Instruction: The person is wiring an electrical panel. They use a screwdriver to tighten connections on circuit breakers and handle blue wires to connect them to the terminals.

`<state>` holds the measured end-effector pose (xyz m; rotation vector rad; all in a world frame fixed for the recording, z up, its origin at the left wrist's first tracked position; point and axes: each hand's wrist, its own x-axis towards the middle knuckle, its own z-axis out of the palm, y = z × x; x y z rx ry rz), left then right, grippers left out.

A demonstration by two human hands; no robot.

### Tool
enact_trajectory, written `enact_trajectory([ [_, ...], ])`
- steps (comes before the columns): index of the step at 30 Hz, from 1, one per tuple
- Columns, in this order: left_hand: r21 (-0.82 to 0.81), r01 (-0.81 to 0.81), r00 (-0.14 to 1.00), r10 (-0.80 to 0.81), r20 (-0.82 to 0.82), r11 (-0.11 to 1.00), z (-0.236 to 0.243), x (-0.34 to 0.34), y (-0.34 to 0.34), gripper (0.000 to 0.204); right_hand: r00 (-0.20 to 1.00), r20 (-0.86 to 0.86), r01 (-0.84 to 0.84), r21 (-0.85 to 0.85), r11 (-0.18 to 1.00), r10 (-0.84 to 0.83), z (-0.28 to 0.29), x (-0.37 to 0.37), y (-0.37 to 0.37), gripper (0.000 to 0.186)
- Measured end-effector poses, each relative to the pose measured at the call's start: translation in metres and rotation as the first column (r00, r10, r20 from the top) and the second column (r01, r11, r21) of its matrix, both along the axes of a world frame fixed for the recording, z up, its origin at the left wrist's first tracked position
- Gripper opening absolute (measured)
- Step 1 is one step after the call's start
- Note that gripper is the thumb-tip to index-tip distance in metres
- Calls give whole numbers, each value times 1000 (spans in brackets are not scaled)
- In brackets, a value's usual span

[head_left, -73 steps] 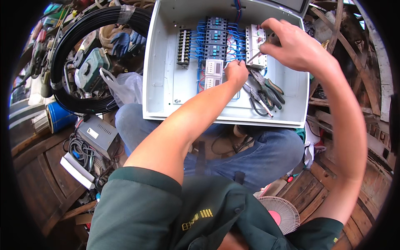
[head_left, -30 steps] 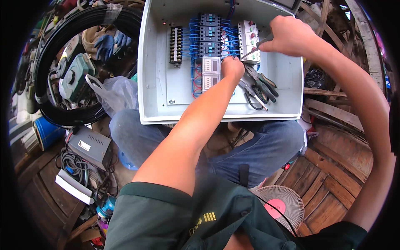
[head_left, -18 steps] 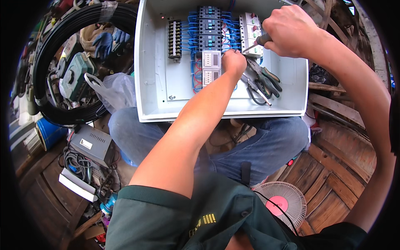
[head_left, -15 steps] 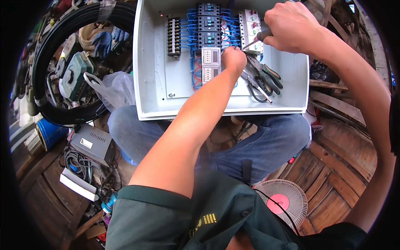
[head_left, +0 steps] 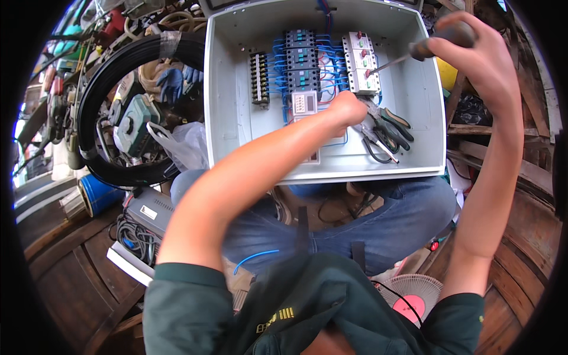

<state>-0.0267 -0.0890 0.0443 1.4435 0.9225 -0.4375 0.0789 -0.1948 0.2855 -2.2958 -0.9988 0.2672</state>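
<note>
A screwdriver [head_left: 421, 51] with a dark handle is in my right hand [head_left: 492, 66], raised over the right side of a pale metal enclosure [head_left: 331, 171]. Its shaft slants down toward the white switch units [head_left: 362, 62] with red and green buttons. My left hand [head_left: 348, 109] is closed just below those units; its fingertips and whatever they hold are hidden. Beside it lie pliers [head_left: 390, 131] with dark green handles. Blue wires link black contactors [head_left: 302, 58] to a terminal strip [head_left: 259, 77] and the switch units. My left arm partly covers digital panel modules [head_left: 305, 103].
The enclosure rests across my legs. A black cable coil [head_left: 89, 130] and a plastic bag [head_left: 184, 145] are on the left, above a grey box [head_left: 151, 207] with bundled cords. A fan [head_left: 408, 302] stands at lower right. A short blue wire [head_left: 255, 255] lies on my lap.
My right hand has swung right with the screwdriver, drawing its tip away from my left hand. My left hand has shifted slightly toward the pliers. The whole view has moved a little.
</note>
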Motion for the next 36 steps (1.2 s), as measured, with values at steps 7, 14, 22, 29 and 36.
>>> enact_trajectory([
  [7, 299, 373, 864, -446, 234, 879, 72, -5, 130, 25, 963, 11, 244, 382, 891, -269, -75, 45, -64, 32],
  [14, 549, 669, 556, -827, 78, 502, 38, 57, 130, 22, 976, -129, 211, 368, 905, -175, -108, 55, -79, 51],
  [22, 380, 605, 577, -714, 397, 700, 22, 51, 141, 25, 981, -195, 66, 387, 920, 12, -129, 37, -50, 49],
  [29, 326, 530, 545, -609, 576, 783, 65, 4, 141, 30, 971, -161, -116, 326, 938, 176, -127, 36, -22, 40],
  [36, 462, 196, 538, -489, 686, 865, 67, -28, 137, 25, 929, -136, -296, 289, 910, 345, -130, 32, 23, 31],
])
